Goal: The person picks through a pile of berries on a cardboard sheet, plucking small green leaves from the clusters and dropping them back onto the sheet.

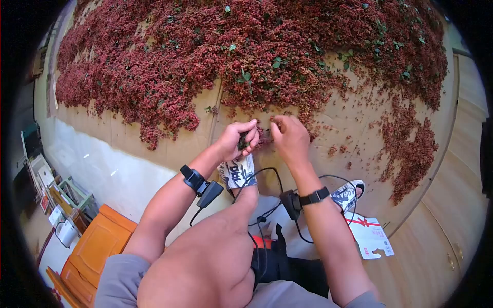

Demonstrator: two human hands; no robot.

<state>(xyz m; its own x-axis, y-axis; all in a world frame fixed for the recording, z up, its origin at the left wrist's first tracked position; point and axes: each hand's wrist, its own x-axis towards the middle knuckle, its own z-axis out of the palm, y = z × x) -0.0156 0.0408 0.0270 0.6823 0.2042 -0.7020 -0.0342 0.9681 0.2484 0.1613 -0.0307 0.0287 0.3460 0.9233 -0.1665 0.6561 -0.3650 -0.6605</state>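
A broad heap of red peppercorn clusters [169,61] with scattered green leaves is spread over flattened cardboard [203,110]. At the heap's near edge, my left hand [237,139] is closed with curled fingers around a peppercorn sprig [243,141] that shows dark green leaf. My right hand [291,137] is just to the right, thumb and fingers pinched together. Some red berries show in the gap between the two hands. What the right fingertips grip, if anything, is too small to tell.
Loose berries [411,149] lie on the cardboard at the right. Black cables run from the wrist devices [209,194] across my lap. A white printed card [371,237] lies by my foot, near wooden cabinet doors [436,231]. An orange wooden chair [102,246] stands at the left.
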